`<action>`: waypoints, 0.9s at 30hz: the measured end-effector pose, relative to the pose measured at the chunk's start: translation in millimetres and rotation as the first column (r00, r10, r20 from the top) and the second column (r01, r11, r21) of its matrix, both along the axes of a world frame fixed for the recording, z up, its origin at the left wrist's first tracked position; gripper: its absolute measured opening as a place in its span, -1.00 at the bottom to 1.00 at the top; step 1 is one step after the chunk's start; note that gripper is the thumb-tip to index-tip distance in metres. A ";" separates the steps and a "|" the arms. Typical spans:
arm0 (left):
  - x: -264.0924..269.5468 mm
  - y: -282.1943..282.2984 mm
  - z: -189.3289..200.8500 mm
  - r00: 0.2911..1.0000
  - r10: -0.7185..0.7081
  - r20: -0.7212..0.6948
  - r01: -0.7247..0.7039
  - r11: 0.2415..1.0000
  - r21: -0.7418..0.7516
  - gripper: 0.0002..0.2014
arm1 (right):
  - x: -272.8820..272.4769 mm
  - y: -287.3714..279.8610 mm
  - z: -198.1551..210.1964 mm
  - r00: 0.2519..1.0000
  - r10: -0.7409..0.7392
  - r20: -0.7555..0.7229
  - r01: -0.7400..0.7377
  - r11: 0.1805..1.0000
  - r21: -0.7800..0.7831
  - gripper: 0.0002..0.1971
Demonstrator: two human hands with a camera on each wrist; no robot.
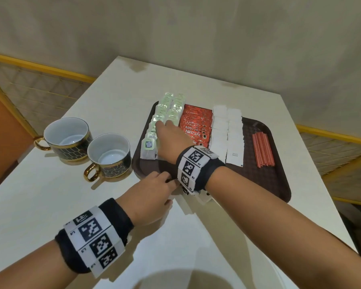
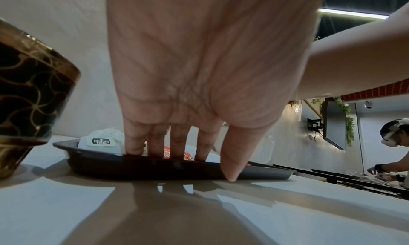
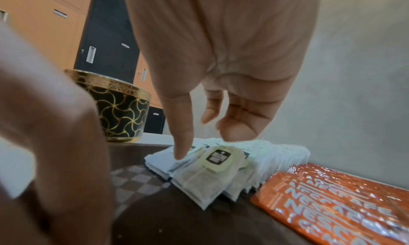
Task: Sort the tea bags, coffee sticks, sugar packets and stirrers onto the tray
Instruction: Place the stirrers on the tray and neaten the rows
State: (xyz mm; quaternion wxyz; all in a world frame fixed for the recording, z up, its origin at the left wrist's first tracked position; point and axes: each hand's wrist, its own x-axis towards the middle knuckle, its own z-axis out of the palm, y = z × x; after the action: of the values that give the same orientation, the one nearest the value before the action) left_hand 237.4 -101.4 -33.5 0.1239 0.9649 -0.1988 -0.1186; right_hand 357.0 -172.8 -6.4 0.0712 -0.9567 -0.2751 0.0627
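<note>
A dark brown tray [image 1: 258, 180] holds sorted rows. Tea bags [image 1: 171, 107] lie in two rows at its left, then red coffee sticks [image 1: 194, 124], white sugar packets [image 1: 227, 130] and red stirrers [image 1: 263, 149] at the right. My right hand [image 1: 165, 126] reaches over the tea bags [image 3: 205, 178]; its thumb tip touches the left row, and the other fingers hang relaxed just above the bags, holding nothing. My left hand [image 1: 168, 188] rests straight fingers over the tray's near-left rim [image 2: 155, 168], its thumb tip on the table outside the rim.
Two empty black-and-gold cups [image 1: 68, 138] [image 1: 109, 155] stand on the white table [image 1: 50, 205] left of the tray, the nearer one close to my left hand. The tray's right edge sits near the table's right side. Another person [image 2: 394, 138] works far off in the background.
</note>
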 end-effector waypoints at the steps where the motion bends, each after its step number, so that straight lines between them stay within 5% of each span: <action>1: 0.2 -0.2 -0.5 1.000 0.000 0.000 0.000 1.000 0.006 -0.55 | -0.7 2.1 0.1 0.999 0.042 -0.012 -0.043 0.999 -0.033 -0.63; 7: 1.9 0.6 -6.5 1.000 -0.025 0.013 0.024 0.998 0.058 -0.55 | 4.2 9.5 -5.5 0.986 0.120 -0.115 -0.145 0.961 -0.235 -0.71; 12: 1.7 0.5 -6.9 1.000 -0.011 0.025 0.010 1.000 0.026 -0.54 | 0.7 2.1 3.6 0.987 0.100 -0.122 -0.115 0.986 -0.118 -0.94; 17: 3.1 3.0 -3.7 1.000 -0.010 -0.024 0.010 1.000 0.002 -0.42 | -26.0 -76.6 31.2 0.992 0.031 -0.119 -0.018 0.994 0.109 -0.97; 21: 12.0 14.3 4.1 0.999 0.020 0.027 -0.021 1.000 0.018 -0.58 | -50.7 -168.3 26.6 0.976 -0.136 -0.167 0.127 0.990 -0.065 -0.94; 24: 16.2 18.5 10.2 0.995 0.091 0.040 -0.092 0.995 0.025 -0.72 | -71.1 -215.4 13.9 0.939 -0.231 -0.256 0.174 0.959 -0.225 -0.71; 27: 18.5 20.3 9.5 0.991 0.130 0.023 -0.131 0.990 0.051 -0.78 | -88.0 -233.3 -4.0 0.931 -0.259 -0.256 0.204 0.953 -0.223 -0.63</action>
State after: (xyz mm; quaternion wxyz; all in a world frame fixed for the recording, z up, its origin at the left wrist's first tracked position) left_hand 255.9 -81.2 -24.1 0.1038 0.9799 -0.1334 -0.1059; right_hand 269.0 -406.2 -10.4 0.0235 -0.9661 -0.1397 0.2158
